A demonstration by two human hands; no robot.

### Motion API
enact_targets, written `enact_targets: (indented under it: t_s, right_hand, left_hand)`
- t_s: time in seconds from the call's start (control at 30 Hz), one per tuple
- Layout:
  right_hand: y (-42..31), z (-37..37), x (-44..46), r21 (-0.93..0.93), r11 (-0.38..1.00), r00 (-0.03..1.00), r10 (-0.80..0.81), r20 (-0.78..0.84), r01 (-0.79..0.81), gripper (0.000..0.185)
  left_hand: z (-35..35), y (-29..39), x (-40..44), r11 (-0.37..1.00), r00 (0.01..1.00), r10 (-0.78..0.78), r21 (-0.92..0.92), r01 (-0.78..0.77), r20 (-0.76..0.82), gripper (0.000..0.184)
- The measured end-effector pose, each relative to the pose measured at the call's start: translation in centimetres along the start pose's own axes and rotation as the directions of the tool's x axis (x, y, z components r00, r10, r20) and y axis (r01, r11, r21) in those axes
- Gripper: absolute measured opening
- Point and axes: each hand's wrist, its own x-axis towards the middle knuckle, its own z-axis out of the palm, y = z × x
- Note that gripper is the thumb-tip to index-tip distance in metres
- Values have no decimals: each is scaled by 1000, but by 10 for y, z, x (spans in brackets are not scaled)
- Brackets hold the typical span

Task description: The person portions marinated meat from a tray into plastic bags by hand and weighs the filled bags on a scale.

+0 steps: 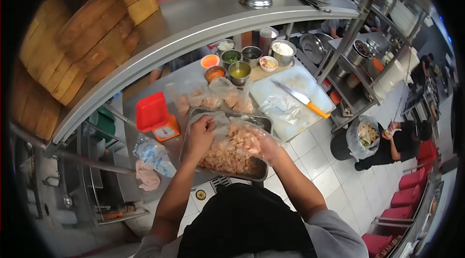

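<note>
A metal tray (pixel 264 171) of chopped raw meat (pixel 225 161) lies in front of me. Over its left part my left hand (pixel 201 136) is closed, pinching the rim of a clear plastic bag (pixel 220 123). My right hand (pixel 268 150), covered in clear plastic, is curled round a clump of meat pieces (pixel 244 139) at the bag's right side; its fingertips are partly hidden. Behind the tray several filled bags of meat (pixel 210 99) sit on the table. An orange scale (pixel 166 128) with a red pan (pixel 151 111) stands left of the tray.
A knife (pixel 300 96) and a plastic bag (pixel 281 108) lie on the white cutting board (pixel 310 118). Metal bowls (pixel 240 73) of ingredients stand at the back. A steel shelf (pixel 213 21) crosses overhead. A co-worker (pixel 399 144) is beside a lined bin (pixel 344 146) at right.
</note>
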Motion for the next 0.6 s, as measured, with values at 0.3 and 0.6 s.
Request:
enact_targets:
  t_s: [0.3, 0.6]
  right_hand:
    - [36, -27, 74, 87, 995, 997, -51, 55, 46, 36]
    - [30, 23, 57, 373, 880, 954, -252, -160, 295, 25]
  left_hand:
    - [12, 47, -15, 980, 990, 37, 189, -64, 139, 22]
    - [14, 38, -20, 947, 964, 242, 190, -259, 109, 29]
